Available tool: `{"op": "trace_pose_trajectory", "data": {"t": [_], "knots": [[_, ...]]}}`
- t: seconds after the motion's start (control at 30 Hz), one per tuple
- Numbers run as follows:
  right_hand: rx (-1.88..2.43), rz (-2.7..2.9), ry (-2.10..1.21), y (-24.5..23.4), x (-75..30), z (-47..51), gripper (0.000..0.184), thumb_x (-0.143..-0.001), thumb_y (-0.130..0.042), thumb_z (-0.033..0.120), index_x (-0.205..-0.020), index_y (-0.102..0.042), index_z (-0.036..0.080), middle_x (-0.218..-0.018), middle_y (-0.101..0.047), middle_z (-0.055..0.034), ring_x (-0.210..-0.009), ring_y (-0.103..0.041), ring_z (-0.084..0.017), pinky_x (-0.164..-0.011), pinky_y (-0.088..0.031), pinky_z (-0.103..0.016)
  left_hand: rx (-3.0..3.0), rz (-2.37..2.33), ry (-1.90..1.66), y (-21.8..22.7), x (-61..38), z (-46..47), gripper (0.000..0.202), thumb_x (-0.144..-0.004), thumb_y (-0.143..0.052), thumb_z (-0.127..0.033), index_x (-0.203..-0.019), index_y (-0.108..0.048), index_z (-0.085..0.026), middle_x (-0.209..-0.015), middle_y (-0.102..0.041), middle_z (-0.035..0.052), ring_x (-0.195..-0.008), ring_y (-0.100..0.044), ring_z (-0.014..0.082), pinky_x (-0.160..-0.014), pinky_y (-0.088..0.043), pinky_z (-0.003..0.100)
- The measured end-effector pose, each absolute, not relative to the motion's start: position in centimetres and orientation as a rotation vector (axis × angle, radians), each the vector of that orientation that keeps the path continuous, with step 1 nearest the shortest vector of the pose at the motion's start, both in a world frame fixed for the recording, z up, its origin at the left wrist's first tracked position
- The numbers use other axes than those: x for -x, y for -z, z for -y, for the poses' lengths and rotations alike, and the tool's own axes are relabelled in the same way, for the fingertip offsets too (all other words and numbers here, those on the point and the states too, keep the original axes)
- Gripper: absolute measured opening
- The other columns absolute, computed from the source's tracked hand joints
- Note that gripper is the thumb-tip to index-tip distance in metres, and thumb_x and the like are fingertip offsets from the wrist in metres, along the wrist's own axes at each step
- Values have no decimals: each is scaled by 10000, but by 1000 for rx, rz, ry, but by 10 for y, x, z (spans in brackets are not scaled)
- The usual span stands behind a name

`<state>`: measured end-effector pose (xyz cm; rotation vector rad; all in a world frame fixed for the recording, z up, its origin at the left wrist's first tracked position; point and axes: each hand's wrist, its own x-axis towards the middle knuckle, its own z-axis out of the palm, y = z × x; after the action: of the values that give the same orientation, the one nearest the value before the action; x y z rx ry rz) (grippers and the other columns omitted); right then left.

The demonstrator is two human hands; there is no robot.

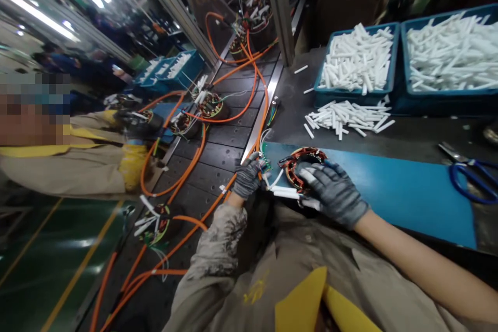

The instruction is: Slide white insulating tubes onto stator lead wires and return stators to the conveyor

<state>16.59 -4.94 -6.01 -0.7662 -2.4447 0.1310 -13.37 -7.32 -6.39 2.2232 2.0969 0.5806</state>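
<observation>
A motor stator (291, 179) with copper windings and an orange-brown rim rests at the left end of a blue mat, in front of my body. My gloved right hand (336, 192) grips its near right side, with fingers over the central opening. White sleeves (286, 192) on its leads stick out toward the left. My gloved left hand (248, 175) is beside the stator, fingers curled around an orange cable (258, 140) where thin green and white wires (265, 162) come out. The palm side of that hand is hidden.
Two blue bins (395, 75) of white sleeves stand at the back right, with a loose pile (348, 116) before them. Blue-handled scissors (470, 171) lie right of the mat (408, 192). Several cabled stators (212, 106) sit on the conveyor (229, 137). A co-worker's yellow glove (134, 166) is across it.
</observation>
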Motion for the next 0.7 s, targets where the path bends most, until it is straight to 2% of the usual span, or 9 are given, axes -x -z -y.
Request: {"op": "trace_pose_trajectory", "data": {"t": [0.1, 0.17, 0.2, 0.27, 0.37, 0.47, 0.53, 0.6, 0.7], "knots": [[766, 2553, -111, 66, -154, 42, 361, -958, -623, 414, -1224, -733, 197, -1136, -783, -109, -1095, -661, -272, -1126, -398, -479, -2323, -2164, -653, 37, 151, 68, 237, -950, -588, -427, -979, -754, -260, -838, -772, 31, -885, -719, 234, -1054, -495, 590], [711, 2572, -164, 68, -158, 33, 352, -955, -618, 425, -1195, -752, 206, -1102, -785, -108, -1107, -647, -273, -1127, -386, -487, -2452, -2265, -756, 4, 152, 83, 277, -929, -612, -384, -1066, -762, -195, -690, -722, 50, -695, -690, 226, -895, -561, 500], [670, 2576, -201, 68, -162, 27, 357, -949, -622, 429, -1196, -755, 208, -1098, -782, -112, -1117, -640, -275, -1128, -380, -494, -2592, -2324, -821, -16, 149, 95, 300, -913, -644, -371, -1119, -754, -181, -597, -669, 25, -595, -651, 212, -763, -566, 434], [568, 2599, -278, 68, -172, 11, 356, -928, -642, 443, -1177, -767, 222, -1101, -772, -117, -1131, -628, -281, -1127, -375, -515, -2954, -2226, -761, -59, 134, 121, 435, -873, -713, -318, -1292, -681, -208, -538, -606, -18, -508, -582, 197, -631, -518, 376], [501, 2657, -367, 65, -190, -16, 341, -849, -720, 495, -1072, -803, 251, -1192, -735, -126, -1231, -573, -344, -1114, -378, -576, -2972, -2224, -559, -118, 107, 143, 639, -871, -724, -286, -1479, -530, -323, -586, -625, -27, -499, -559, 220, -589, -507, 395], [569, 2624, -475, 56, -205, -30, 462, -782, -778, 487, -1174, -774, 242, -1385, -646, -140, -1365, -479, -405, -1143, -357, -623, -2916, -1616, -302, -151, 95, 133, 634, -952, -625, -308, -1538, -418, -435, -691, -706, -39, -526, -624, 191, -547, -505, 355], [589, 2553, -566, 44, -215, -25, 552, -842, -722, 426, -1358, -666, 240, -1448, -604, -139, -1380, -490, -379, -1155, -371, -615, -2880, -1585, -323, -155, 96, 119, 570, -962, -632, -339, -1499, -474, -446, -840, -767, -19, -643, -695, 204, -572, -519, 359], [575, 2462, -677, 31, -221, -9, 638, -905, -655, 383, -1510, -507, 247, -1480, -579, -138, -1370, -527, -340, -1140, -427, -572, -2920, -1808, -382, -153, 96, 107, 497, -947, -668, -360, -1433, -572, -401, -939, -781, 12, -752, -722, 243, -655, -544, 397], [607, 2307, -871, 14, -216, 15, 771, -918, -669, 449, -1596, -364, 246, -1497, -568, -143, -1344, -570, -331, -1113, -486, -511, -3001, -2003, -466, -143, 86, 94, 423, -937, -681, -330, -1358, -654, -358, -1050, -774, 36, -893, -721, 274, -863, -541, 481]]}}
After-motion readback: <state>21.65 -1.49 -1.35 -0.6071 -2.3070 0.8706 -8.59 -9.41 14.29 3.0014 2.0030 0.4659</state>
